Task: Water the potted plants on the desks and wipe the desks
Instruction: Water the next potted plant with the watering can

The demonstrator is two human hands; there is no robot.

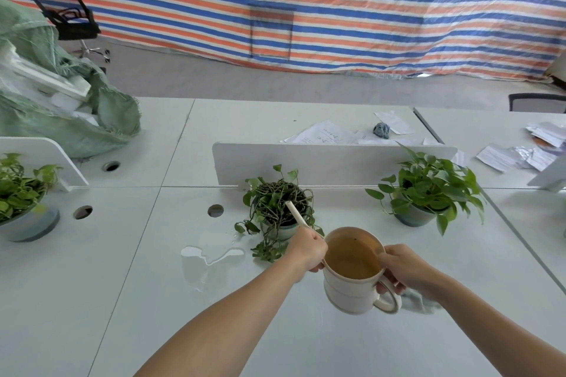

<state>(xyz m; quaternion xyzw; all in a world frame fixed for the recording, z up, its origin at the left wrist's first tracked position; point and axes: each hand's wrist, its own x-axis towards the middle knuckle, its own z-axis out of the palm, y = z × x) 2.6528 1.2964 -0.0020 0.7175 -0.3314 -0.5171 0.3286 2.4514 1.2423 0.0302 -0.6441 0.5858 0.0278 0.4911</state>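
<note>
Head view: our left hand [306,251] grips the spout [294,213], our right hand [404,266] the handle [389,300] of one watering can [346,294] holding brownish water; three potted plants [269,203] line the tabletop's [92,284] far edge.

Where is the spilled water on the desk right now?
Head view: the puddle lies on the near desk, just left of the middle plant, nearer than the cable hole and left of the left hand.

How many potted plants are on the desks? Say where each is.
3. The left plant sits at the frame's left edge, cut off; the middle plant is under the watering can's spout; the right plant stands near the divider. Others may be off-frame.
</note>
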